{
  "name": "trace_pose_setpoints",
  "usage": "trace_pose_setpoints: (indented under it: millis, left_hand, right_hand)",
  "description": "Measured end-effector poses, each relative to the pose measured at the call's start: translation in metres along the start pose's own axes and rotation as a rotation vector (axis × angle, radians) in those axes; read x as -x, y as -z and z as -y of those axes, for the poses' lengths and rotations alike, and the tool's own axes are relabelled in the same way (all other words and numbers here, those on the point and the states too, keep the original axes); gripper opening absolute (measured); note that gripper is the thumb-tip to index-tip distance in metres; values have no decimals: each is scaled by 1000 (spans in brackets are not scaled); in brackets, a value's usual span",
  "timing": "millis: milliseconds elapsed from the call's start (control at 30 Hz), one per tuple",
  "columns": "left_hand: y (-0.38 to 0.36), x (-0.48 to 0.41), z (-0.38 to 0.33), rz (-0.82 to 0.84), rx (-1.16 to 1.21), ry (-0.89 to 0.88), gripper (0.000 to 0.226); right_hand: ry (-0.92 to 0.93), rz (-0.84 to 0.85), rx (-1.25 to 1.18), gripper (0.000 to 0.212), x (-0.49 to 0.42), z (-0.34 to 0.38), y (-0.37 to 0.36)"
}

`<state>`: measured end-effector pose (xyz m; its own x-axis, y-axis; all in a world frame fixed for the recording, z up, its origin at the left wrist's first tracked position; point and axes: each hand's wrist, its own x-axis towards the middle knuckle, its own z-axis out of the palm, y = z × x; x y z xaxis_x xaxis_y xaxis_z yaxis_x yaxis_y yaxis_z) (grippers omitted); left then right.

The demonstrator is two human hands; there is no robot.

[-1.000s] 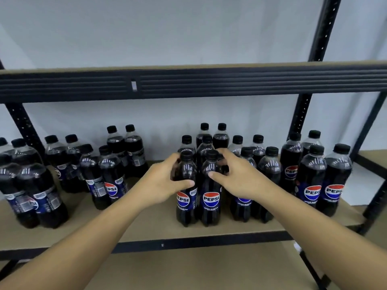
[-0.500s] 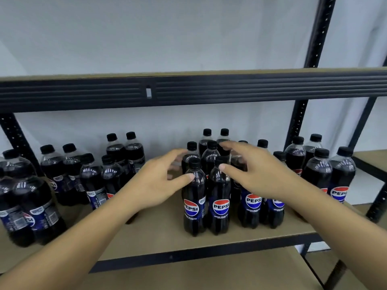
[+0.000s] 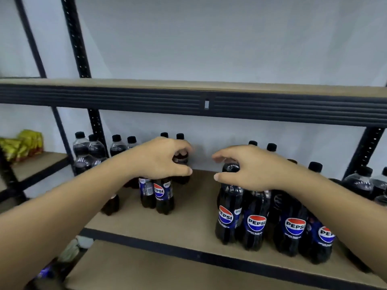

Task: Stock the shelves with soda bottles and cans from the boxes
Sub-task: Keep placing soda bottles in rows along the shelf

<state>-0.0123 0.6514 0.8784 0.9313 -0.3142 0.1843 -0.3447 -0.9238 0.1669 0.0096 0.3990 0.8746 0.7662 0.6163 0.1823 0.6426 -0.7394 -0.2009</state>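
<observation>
On the shelf, the left hand grips the bottle pair by its tops; the right hand clasps the corner bottle.

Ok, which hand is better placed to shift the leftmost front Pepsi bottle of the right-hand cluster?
Right, probably. The right hand is curled directly over that Pepsi bottle, thumb beside its shoulder. The left hand is across a bare stretch of shelf, over the other bottle pair.

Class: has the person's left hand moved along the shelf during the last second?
Yes. The left hand went left, away from the right group's front Pepsi bottle, toward the black upright.
</observation>
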Motion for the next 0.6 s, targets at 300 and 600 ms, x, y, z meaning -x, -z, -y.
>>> trace_pose_setpoints:
  millis: [300, 600]
  left_hand:
    - [35, 23, 41, 150, -180, 206, 65]
    - [34, 12, 102, 165, -205, 199, 65]
  right_hand:
    - [107, 90, -62, 55, -70, 45, -25]
    - [17, 105, -88, 58, -125, 67, -44]
